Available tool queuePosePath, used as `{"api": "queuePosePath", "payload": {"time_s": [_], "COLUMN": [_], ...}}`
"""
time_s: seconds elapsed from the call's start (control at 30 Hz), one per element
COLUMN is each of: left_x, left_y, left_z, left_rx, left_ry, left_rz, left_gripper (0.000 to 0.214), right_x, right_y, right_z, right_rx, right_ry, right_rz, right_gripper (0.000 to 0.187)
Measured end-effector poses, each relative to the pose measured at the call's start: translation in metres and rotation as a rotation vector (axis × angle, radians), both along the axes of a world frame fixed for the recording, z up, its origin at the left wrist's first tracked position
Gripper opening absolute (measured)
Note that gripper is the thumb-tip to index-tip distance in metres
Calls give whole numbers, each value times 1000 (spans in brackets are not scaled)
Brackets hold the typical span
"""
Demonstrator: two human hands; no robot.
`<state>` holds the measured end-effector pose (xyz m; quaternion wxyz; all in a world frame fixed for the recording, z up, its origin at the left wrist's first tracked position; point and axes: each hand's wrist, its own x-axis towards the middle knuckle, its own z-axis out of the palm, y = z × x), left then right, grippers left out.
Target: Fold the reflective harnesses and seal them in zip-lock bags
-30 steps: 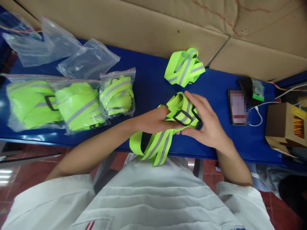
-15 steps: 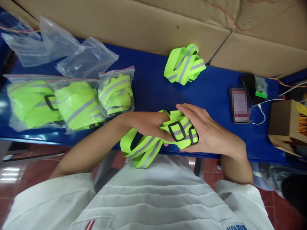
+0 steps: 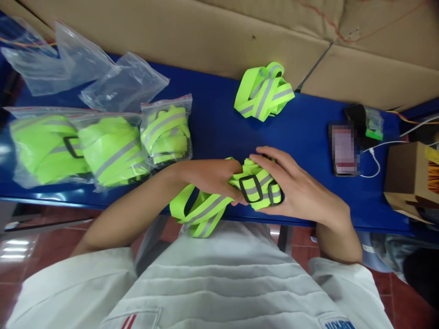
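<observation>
Between my hands is a bundled neon-yellow reflective strap with grey stripes and black buckles. My left hand grips the bundle from the left, its fingertips partly hidden behind the webbing. My right hand wraps round the right side, fingers over the top and the thumb side low by the buckles. Loose loops hang below my left hand, over the table's front edge against my shirt. Farther back on the blue table lies a second folded reflective strap, apart from both hands.
At left, three zip bags with folded straps lie in a row. Clear plastic bags lie behind them. A phone with a white cable and a cardboard box are at right. A brown cardboard wall stands along the back.
The bundle and its buckles have turned slightly and shifted a little left. My right hand's fingers have moved over the top of it. The hanging loops have drawn up slightly.
</observation>
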<state>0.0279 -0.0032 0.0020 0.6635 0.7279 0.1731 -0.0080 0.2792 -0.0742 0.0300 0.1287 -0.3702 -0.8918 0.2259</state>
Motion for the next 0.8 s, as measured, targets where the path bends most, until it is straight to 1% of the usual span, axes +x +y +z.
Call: {"api": "queuePosePath", "payload": {"time_s": [0.1,0.17,0.23,0.33,0.43,0.53,0.63,0.7,0.8], "left_x": [2,5,9,16,21,22,21,21,19], "left_y": [2,1,-3,-12,-18,-20,-19,-19,-18], "left_z": [-2,-4,-8,-16,-23,-24,-20,-14,-5], "left_rx": [7,36,99,243,332,344,285,243,179], "left_ry": [-111,-117,-108,-82,-64,-99,-148,-164,-156], "left_rz": [142,255,349,433,430,405,343,302,256], "left_gripper": [19,21,23,21,15,19,18,15,14], "right_x": [1,0,-5,-16,-26,-31,-32,-31,-28], "right_y": [0,0,-2,-4,-5,-5,-2,2,7], "right_z": [5,5,1,-11,-19,-23,-25,-27,-27], "right_rx": [60,87,93,145,177,151,71,9,-81], "right_ry": [36,56,82,90,76,116,171,231,309], "right_rz": [-143,-226,-275,-345,-369,-416,-456,-453,-406], "right_gripper": [117,117,113,114,116,110,91,79,70]}}
